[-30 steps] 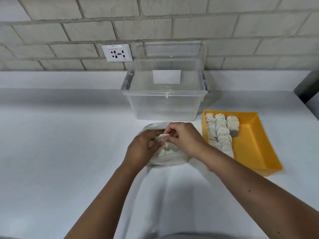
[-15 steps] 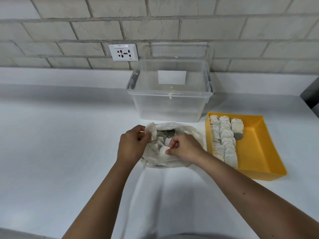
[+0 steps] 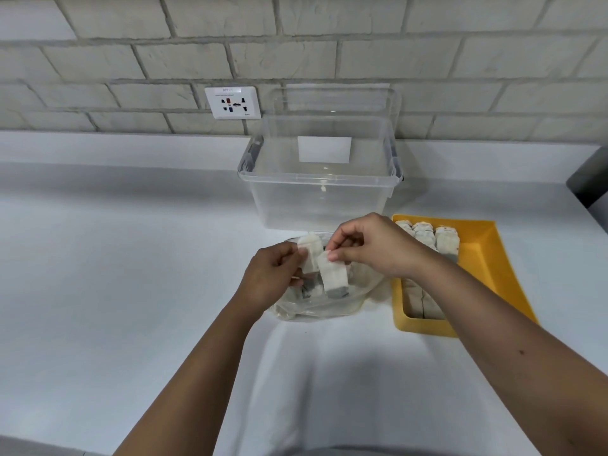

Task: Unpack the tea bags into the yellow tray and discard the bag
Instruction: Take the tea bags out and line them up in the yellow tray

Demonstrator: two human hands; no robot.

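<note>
Right hand (image 3: 378,250): thumb and forefinger pinch the top edge of a tea bag (image 3: 334,274), which hangs free just above the mouth of the clear plastic bag (image 3: 316,309). Left hand (image 3: 269,281): fingers curled round a second tea bag (image 3: 311,255), held upright just beside the first. Can't tell if the two touch, or if the left hand also grips the bag's rim. The plastic bag lies slumped on the white counter (image 3: 115,258) with more tea bags visible inside, so it's not empty. Yellow tray (image 3: 487,258) sits just to its right, partly hidden by the right forearm. Rows of tea bags (image 3: 445,241) fill its left side; the right side is bare. Clear storage bin (image 3: 320,205) stands behind, looks empty; wall socket (image 3: 232,102) above it. Step, my read: mid-unpack, one tea bag per hand, lifted out but not placed. Next move: carry both right over the tray wall and set them in line beside the existing rows without knocking those over. The plastic bag is loose, so it may drag or tip when nobody's holding it. Discarding it comes much later.
</note>
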